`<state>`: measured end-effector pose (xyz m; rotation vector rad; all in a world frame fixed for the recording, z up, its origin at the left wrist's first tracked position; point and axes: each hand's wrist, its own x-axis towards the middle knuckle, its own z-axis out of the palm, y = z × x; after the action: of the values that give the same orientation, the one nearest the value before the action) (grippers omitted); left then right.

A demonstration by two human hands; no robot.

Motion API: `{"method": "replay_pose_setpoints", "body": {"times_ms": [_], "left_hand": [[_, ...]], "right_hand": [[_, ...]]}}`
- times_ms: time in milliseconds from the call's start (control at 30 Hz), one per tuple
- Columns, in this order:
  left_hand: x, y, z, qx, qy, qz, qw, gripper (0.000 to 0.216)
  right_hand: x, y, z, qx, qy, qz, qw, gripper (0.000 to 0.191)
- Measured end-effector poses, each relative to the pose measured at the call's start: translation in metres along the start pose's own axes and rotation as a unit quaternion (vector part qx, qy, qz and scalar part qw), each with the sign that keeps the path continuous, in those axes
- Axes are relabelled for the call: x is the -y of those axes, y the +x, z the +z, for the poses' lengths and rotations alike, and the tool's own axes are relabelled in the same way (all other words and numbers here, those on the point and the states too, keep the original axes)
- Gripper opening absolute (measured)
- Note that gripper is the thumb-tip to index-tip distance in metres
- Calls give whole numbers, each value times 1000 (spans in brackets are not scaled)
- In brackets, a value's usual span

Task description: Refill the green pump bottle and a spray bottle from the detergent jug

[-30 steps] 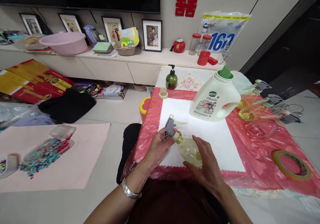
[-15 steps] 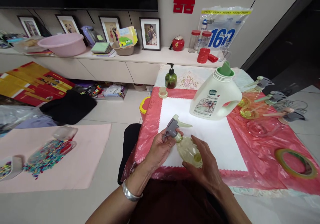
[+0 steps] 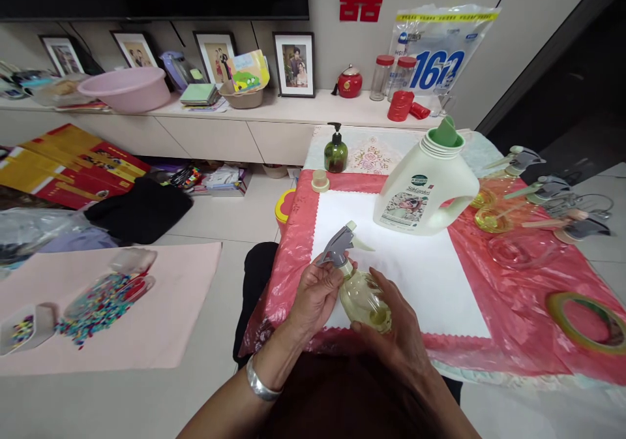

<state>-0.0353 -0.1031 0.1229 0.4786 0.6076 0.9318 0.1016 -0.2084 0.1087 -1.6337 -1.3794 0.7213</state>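
Note:
A clear, yellowish spray bottle (image 3: pixel 359 295) with a grey trigger head (image 3: pixel 337 246) is tilted between my two hands, above the white sheet (image 3: pixel 440 282). My left hand (image 3: pixel 317 289) pinches the pale collar under the trigger head. Around the right side of the bottle's round body, my right hand (image 3: pixel 398 321) is wrapped. Just beyond stands a large white detergent jug (image 3: pixel 423 188) with a green spout and no cap on it. A pale cap (image 3: pixel 320 179) sits at the sheet's far left corner.
Several spray bottles (image 3: pixel 493 217) lie at the right on the red plastic cover (image 3: pixel 528 308), near a roll of tape (image 3: pixel 587 321). A green pump bottle (image 3: pixel 336 152) stands at the back. Lower left, colourful beads (image 3: pixel 98 305) lie on a pink cloth (image 3: pixel 161 334).
The spray bottle has tilted slightly and shifted a little left with both hands still on it. The whole view has moved slightly.

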Motion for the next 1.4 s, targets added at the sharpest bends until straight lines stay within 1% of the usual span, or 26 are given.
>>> {"method": "replay_pose_setpoints", "body": {"times_ms": [167, 267, 400, 600, 767, 867, 967, 1033, 1133, 1200, 1267, 1333, 1400], "left_hand": [[1, -1, -3, 10, -2, -1, 1000, 41], [2, -2, 0, 6, 9, -3, 1000, 38], [2, -2, 6, 1, 6, 4, 1000, 44], [-2, 2, 5, -3, -1, -30, 1000, 45], [-3, 2, 0, 20, -15, -59, 998, 39], [-5, 2, -2, 26, -21, -59, 998, 32], [-7, 2, -2, 34, -13, -60, 998, 33], [-8, 3, -3, 44, -11, -63, 997, 33], [-11, 5, -5, 65, -4, -77, 995, 28], [-14, 5, -7, 82, 3, -98, 992, 34], [-17, 5, -7, 86, 4, -114, 990, 44], [-18, 3, -6, 75, 1, -113, 991, 48], [-18, 2, -5, 57, 1, -101, 993, 45]], "right_hand": [[3, 0, 0, 12, 35, 32, 999, 77], [2, -2, 0, 21, 49, 48, 997, 77], [2, -3, -1, 19, 48, 45, 998, 76], [8, -3, -6, 27, 62, 77, 995, 77], [14, -2, -13, 40, 52, 89, 994, 77], [17, 0, -17, 41, 39, 88, 994, 76], [20, 2, -21, 50, 40, 106, 992, 76], [23, 3, -25, 65, 68, 145, 985, 77], [25, 5, -30, 104, 166, 205, 959, 80], [25, 7, -32, 128, 235, 211, 940, 76], [24, 8, -31, 140, 277, 200, 929, 71], [23, 8, -29, 134, 284, 196, 929, 71], [21, 6, -27, 115, 272, 206, 933, 74]]}}
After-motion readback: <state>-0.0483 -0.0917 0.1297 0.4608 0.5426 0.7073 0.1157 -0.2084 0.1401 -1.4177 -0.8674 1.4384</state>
